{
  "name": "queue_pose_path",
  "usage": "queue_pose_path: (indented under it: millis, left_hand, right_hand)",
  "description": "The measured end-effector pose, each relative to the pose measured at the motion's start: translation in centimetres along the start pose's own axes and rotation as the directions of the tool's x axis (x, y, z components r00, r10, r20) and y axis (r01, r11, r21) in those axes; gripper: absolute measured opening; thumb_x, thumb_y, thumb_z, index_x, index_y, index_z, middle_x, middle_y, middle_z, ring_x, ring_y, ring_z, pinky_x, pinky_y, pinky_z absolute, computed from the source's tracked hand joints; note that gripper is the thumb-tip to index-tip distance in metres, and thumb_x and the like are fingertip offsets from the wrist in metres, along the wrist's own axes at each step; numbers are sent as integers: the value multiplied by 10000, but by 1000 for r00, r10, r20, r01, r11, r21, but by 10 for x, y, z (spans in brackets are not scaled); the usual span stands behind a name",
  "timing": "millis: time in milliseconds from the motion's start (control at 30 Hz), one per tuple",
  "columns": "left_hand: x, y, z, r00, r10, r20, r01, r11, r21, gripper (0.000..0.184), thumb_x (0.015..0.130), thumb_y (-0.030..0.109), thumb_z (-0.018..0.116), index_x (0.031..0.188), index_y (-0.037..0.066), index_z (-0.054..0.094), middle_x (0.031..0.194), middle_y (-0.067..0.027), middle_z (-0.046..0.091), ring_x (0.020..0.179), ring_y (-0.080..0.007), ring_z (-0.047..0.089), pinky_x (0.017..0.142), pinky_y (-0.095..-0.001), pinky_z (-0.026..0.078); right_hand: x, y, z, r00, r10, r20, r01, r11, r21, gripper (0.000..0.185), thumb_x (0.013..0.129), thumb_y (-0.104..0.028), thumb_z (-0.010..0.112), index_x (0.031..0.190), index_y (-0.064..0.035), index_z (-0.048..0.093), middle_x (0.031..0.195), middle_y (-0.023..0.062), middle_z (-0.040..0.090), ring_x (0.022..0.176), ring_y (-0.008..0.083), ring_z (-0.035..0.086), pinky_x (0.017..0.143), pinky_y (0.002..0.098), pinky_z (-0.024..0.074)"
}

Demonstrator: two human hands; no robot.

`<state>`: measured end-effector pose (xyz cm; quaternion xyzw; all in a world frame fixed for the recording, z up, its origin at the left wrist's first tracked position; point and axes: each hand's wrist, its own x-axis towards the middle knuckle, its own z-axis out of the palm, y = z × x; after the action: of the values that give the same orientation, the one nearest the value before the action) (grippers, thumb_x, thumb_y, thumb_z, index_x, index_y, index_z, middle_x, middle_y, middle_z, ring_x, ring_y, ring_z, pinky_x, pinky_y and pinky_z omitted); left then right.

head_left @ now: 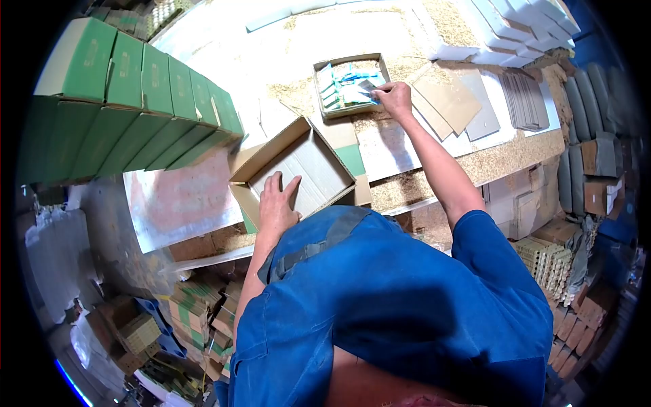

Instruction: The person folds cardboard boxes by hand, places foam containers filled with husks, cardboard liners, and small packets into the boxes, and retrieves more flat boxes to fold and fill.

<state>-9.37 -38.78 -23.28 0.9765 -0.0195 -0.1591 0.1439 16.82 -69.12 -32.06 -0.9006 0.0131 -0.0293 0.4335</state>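
Note:
My left hand (277,203) reaches into an open, shallow cardboard box (305,159) just in front of me. Its fingers are spread over the box's pale bottom, and the box stands turned at an angle. Farther off, my right hand (396,102) is at the right side of a smaller cardboard box (351,112). That box holds several blue-and-white packets (331,91). Thumb and fingers of the right hand pinch a small flat grey piece (367,86) above the packets; its exact kind is too small to make out.
A row of green cartons (135,102) stands on the left. Loose cardboard sheets (447,102) and a stack of grey dividers (523,100) lie to the right. White foam blocks (502,34) are piled behind, with sawdust-like bits around. Egg trays (544,261) stand below the table's right side.

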Motion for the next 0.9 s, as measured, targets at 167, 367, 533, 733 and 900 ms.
queue_pose_path:
  millis: [167,367,533,733,900]
  left_hand:
    - [-3,0,0,1000,-9,-28,8,1000,-24,853,577,99,854,1371,190,554,1458,-227,370,1364,-380,354,1092,-474,382]
    - [-19,-9,-7,991,3,-131,-35,970,-242,668,681,88,792,1315,116,584,1434,-205,431,1348,-373,395,1121,-446,354]
    - [-65,-21,-36,882,-99,-461,-2,977,-213,476,762,49,724,1227,77,629,1277,-182,574,1246,-363,513,1065,-432,414]
    - [-82,-56,-5,781,-617,-98,122,305,-945,506,1006,201,521,1490,103,411,1451,-104,490,1232,-209,524,1019,-328,419]
    - [-58,-44,16,808,-573,135,167,4,-986,460,1031,317,497,1484,332,418,1580,-99,314,1399,-219,360,1098,-348,338]
  right_hand:
    - [-4,-30,-3,987,-22,-161,51,983,179,191,688,-163,870,779,-28,771,706,87,728,628,138,675,637,265,534]
    - [-96,-173,-18,628,-766,-138,766,577,283,128,666,17,742,758,-58,694,710,55,651,626,184,630,561,290,510]
    - [-164,-167,45,302,-878,373,906,386,176,129,700,-43,685,828,-53,678,950,99,663,823,272,639,722,372,542]
    - [-158,-149,4,748,-531,398,368,831,418,225,815,-42,705,1039,-40,726,1152,109,698,1027,201,666,872,302,528]
    - [-95,-63,5,926,-91,365,-74,908,413,329,863,-186,740,1153,-35,711,1087,102,721,964,171,675,882,279,519]
